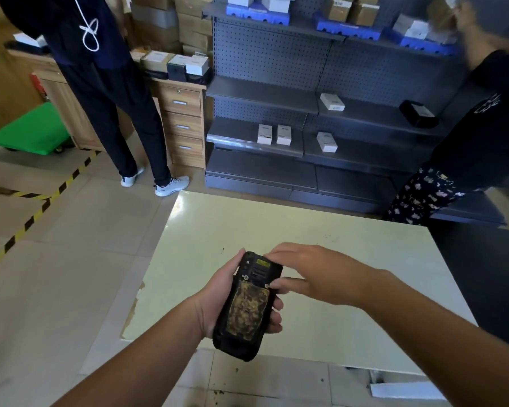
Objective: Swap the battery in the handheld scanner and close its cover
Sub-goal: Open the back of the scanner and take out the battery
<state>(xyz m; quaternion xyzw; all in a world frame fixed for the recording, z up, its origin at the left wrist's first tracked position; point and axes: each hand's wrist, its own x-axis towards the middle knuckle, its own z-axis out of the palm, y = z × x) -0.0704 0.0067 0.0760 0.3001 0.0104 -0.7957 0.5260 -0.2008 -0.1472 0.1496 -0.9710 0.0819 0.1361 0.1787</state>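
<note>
I hold a black handheld scanner [246, 306] back side up, above the near edge of a pale table [321, 230]. Its back carries a worn, yellow-brown stained cover panel [247, 314] that sits in place. My left hand [215, 301] wraps around the scanner from the left and underneath, with fingertips showing on its right side. My right hand [309, 273] hovers over the scanner's upper right corner, fingers spread, thumb tip touching the edge by a small screw-like latch. No loose battery is in sight.
A person in dark clothes [106, 83] stands at a wooden desk with drawers [182, 124] at the back left. Another person [467, 160] stands at the right, by grey shelves [306, 136] with small white boxes. Yellow-black floor tape [36, 212] runs along the left.
</note>
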